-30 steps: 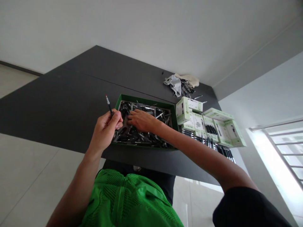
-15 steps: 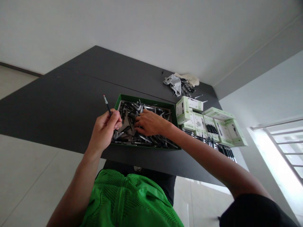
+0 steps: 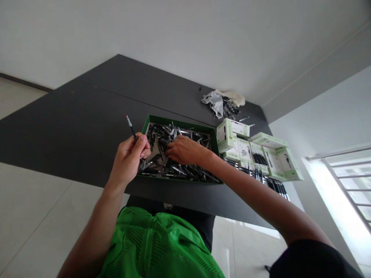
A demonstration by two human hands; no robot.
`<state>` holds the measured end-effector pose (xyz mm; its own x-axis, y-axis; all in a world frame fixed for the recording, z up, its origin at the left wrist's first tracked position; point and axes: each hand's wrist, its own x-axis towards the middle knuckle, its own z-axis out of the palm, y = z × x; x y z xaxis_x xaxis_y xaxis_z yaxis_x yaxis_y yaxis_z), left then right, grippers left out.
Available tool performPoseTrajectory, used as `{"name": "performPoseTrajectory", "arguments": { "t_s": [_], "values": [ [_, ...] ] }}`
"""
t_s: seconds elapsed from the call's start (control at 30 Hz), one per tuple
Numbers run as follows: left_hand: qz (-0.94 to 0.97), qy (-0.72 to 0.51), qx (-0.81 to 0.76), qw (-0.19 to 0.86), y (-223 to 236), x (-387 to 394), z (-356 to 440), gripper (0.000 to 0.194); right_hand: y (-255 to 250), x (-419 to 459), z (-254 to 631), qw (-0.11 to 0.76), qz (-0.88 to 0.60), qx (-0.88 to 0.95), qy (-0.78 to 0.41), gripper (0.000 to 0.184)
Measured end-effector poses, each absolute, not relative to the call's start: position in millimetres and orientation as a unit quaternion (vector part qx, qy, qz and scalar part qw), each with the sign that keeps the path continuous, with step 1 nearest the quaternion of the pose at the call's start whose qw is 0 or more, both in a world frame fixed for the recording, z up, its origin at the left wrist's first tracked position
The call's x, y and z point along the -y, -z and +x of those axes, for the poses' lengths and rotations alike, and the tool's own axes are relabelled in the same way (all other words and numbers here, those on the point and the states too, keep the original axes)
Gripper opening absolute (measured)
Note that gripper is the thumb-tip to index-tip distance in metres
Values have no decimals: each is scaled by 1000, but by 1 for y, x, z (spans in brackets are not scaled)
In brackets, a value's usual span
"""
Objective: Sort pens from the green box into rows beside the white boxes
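My left hand (image 3: 133, 152) is closed around a slim black pen (image 3: 131, 126), held upright with its clear end and small red tip pointing up and away from me. This hand is beside the left wall of a green box (image 3: 218, 148). Inside the box lie many loose black, clear and silver pen parts (image 3: 174, 170) in a jumble. My right hand (image 3: 185, 150) reaches down into the middle of this pile, back of the hand up. Its fingers are curled together among the parts, and whatever is between the fingertips is hidden.
To the right of the green box stand light-green and white pen cartons (image 3: 225, 136), some open, with rows of black pens (image 3: 278, 187) by them. A grey and cream cloth (image 3: 214, 102) lies at the back beside more pens. Everything rests on a dark table (image 3: 72, 127) against a wall.
My right hand's fingers have drawn closer together in the pile. My left hand still holds the pen in nearly the same place.
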<state>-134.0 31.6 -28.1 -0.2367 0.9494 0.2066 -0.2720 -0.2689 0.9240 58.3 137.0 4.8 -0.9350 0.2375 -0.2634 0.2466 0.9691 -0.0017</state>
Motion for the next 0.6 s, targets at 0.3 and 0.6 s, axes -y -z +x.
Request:
{"name": "performPoseTrajectory", "arguments": {
  "t_s": [0.3, 0.6],
  "values": [
    [434, -671, -405, 444, 32, -31, -137, 38, -9, -145, 56, 126, 130, -979, 96, 32],
    [451, -657, -413, 442, 35, -29, -139, 37, -12, -149, 26, 25, 272, -962, 23, 32]
  ]
}}
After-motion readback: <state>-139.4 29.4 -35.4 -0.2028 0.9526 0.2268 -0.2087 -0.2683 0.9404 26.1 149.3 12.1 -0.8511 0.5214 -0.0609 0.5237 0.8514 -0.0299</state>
